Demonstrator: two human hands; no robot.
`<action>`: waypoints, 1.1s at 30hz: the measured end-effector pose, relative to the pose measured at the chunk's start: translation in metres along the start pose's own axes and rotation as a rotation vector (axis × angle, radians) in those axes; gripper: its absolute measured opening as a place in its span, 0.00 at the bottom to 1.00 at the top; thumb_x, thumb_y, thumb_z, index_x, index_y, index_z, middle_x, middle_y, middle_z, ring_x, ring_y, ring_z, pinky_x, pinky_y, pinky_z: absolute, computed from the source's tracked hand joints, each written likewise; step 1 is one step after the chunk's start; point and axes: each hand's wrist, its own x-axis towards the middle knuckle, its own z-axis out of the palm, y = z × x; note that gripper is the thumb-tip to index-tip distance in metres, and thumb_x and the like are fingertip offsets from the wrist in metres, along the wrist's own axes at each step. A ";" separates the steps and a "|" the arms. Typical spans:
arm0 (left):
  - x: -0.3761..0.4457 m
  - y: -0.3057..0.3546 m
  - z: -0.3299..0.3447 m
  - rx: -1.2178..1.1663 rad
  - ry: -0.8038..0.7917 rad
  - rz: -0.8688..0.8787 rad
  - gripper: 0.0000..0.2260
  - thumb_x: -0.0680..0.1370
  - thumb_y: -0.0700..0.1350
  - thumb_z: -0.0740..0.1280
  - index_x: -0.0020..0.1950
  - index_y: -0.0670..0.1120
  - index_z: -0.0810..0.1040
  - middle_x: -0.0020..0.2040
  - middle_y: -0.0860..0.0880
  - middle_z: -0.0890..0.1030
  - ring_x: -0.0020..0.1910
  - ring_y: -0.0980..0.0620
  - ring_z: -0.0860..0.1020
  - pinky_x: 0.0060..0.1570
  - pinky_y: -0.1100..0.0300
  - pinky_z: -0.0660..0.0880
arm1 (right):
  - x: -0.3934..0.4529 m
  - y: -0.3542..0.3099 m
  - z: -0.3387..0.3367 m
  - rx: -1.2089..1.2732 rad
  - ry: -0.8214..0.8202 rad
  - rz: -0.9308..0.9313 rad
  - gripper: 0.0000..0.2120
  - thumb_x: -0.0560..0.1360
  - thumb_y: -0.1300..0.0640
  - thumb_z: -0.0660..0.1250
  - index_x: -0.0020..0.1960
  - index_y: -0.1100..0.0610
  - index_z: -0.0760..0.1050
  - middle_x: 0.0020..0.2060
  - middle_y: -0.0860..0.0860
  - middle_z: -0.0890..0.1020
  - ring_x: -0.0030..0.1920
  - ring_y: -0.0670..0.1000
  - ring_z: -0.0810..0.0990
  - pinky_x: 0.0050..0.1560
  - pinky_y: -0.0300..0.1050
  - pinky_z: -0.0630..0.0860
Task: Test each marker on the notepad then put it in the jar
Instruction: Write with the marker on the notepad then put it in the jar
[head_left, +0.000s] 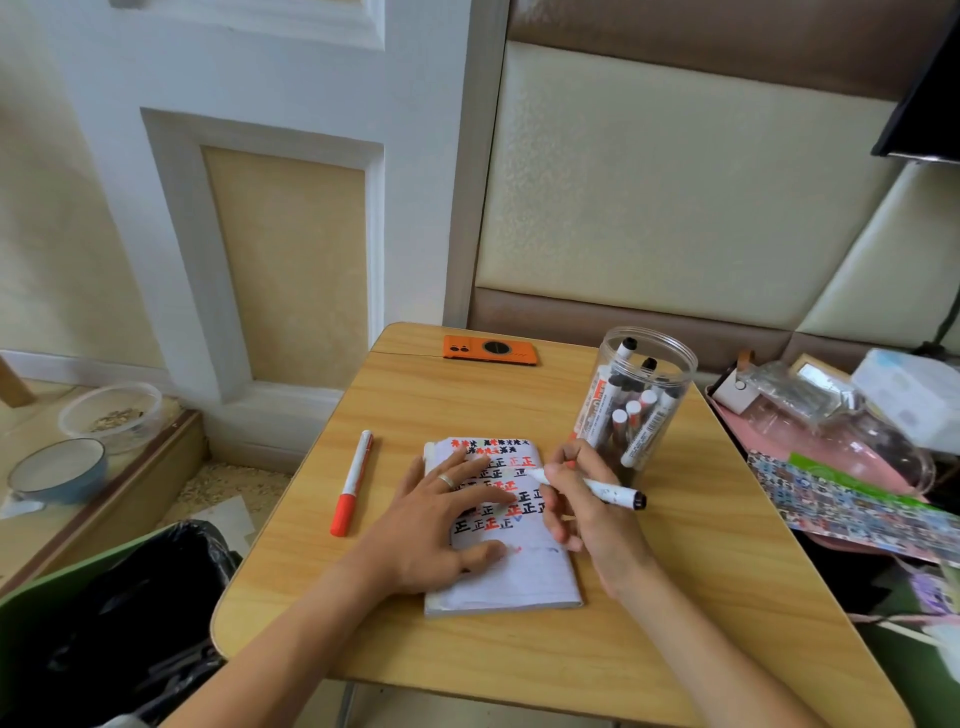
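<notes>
The left hand (441, 525) lies flat on the notepad (498, 525), palm down, fingers spread and straight across the written rows of red and black characters, a ring on one finger, the forearm reaching in from the lower left. The right hand (576, 509) comes in from the lower right with the wrist raised and the fingers curled around a white marker (597, 486), which lies nearly level, its pale end pointing left over the notepad's upper right part and its black end pointing right. Whether the tip touches the paper cannot be told. The notepad sits mid-table (675, 597). The clear plastic jar (636, 395), just beyond the right hand, stands upright holding several markers. A red-capped marker (353, 483) lies on the table left of the notepad.
</notes>
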 end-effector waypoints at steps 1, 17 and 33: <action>0.000 0.001 0.000 -0.006 0.004 -0.012 0.25 0.75 0.72 0.59 0.71 0.69 0.67 0.80 0.63 0.56 0.80 0.63 0.43 0.78 0.43 0.39 | 0.000 0.000 0.001 -0.027 0.009 0.014 0.06 0.83 0.60 0.63 0.47 0.56 0.70 0.34 0.56 0.73 0.26 0.52 0.69 0.23 0.37 0.58; 0.001 0.002 0.002 0.022 -0.030 -0.041 0.28 0.72 0.76 0.58 0.72 0.74 0.63 0.82 0.60 0.52 0.80 0.59 0.39 0.78 0.43 0.36 | -0.001 0.009 0.007 -0.279 0.089 0.099 0.09 0.76 0.64 0.70 0.42 0.61 0.70 0.26 0.56 0.77 0.21 0.55 0.75 0.21 0.41 0.70; 0.001 0.001 0.003 0.034 -0.048 -0.053 0.28 0.72 0.76 0.58 0.72 0.73 0.64 0.82 0.58 0.53 0.81 0.58 0.39 0.78 0.43 0.36 | -0.002 0.006 0.011 -0.340 0.121 0.118 0.09 0.75 0.64 0.71 0.42 0.62 0.71 0.26 0.57 0.77 0.20 0.54 0.75 0.20 0.40 0.67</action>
